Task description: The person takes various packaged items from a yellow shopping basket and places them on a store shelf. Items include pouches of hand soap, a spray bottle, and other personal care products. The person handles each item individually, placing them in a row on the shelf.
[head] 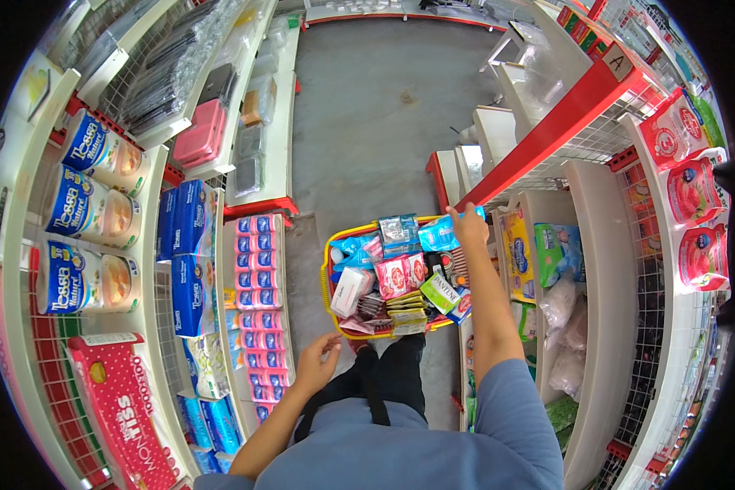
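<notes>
A yellow-rimmed red shopping basket (326,288) full of packaged goods is before me. At its far right corner my right hand (470,228) grips a light blue packet (438,235), and part of the packet shows past my fingers. Just outside the near left corner, my left hand (320,361) is empty, its fingers loosely curled and apart. Inside the basket lie pink-and-white packs (399,274), a green-and-white Pantene pack (440,291), a white box (351,291), yellow sachets (407,307), a blue bag (354,250) and teal packs (398,233).
Shelving flanks the aisle closely. Left shelves hold Tessa paper rolls (92,277), blue tissue boxes (193,294) and pink-and-blue packs (260,280). A red shelf post (545,125) rises at right, near pouches (703,257) and a yellow pack (517,254). Grey floor (373,110) extends ahead.
</notes>
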{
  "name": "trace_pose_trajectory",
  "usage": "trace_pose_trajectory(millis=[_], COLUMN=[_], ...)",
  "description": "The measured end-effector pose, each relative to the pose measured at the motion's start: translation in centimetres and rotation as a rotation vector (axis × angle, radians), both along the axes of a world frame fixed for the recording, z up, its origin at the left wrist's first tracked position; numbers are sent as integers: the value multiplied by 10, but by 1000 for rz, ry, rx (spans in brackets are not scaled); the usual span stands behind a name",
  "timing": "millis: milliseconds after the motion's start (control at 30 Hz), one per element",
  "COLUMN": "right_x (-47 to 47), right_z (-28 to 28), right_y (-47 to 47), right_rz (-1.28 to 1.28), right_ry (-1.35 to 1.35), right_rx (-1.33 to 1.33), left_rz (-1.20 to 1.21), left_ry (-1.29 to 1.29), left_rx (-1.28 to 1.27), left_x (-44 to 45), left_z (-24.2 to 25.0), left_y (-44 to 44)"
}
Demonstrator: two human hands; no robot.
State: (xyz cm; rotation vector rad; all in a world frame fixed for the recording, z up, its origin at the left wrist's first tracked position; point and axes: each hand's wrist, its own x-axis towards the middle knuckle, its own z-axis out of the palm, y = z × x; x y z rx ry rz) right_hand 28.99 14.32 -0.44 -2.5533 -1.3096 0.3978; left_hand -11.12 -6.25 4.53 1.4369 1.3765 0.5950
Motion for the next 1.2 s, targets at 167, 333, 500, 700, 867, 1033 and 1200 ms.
trace_pose_trajectory(millis=[167,333,500,700,867,1033,1200], right_x=[8,-3,-1,-15,-63,-121,-107], right_z=[-24,-3,59,124,114,82,-2], right_y=[-57,-98,-108,-135,-134,-118,-51], right_rz=[-163,-131,63,456,654,797,322], right_ry=[131,182,195,600,1322,1474,1111], right_rx=[323,582,723,435,270,4,139], left_rz=[5,-15,-61,-202,-133,46,376], left_ry=[-12,4,-15,-77,-567,-804,-834], left_rx=[-9,-24,-19,-44,-203,-774,-706], left_x=[-2,4,13,33,66,39,7], left_z=[-5,-9,-6,-3,-19,-34,-46], left_y=[0,4,12,35,80,87,59])
